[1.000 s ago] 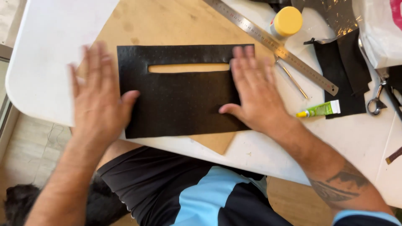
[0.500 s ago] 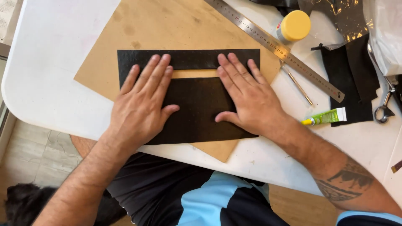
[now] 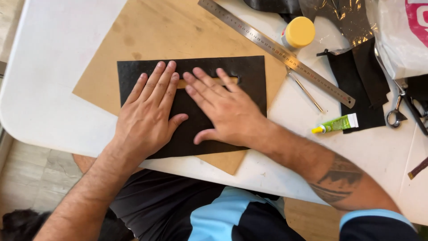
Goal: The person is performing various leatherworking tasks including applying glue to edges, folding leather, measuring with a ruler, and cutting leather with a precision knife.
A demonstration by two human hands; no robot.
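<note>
Black textured sheet on tan board; white table; yellow-capped jar; lime-green tube at three o'clock; silver ruler.

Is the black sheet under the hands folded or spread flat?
Spread flat: black sheet lies on the brown board, both hands pressing it.

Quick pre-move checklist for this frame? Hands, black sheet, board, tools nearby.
1. Left hand flat on black sheet: ok.
2. Right hand flat on sheet, fingers across the slot: ok.
3. Sheet lying flat on brown board: ok; lower edge overhangs board at left.
4. Board fully on table: not ok, its near corner overhangs the edge.
5. Ruler, glue tube clear of sheet: ok.
6. Bond under the sheet: cannot tell.
</note>
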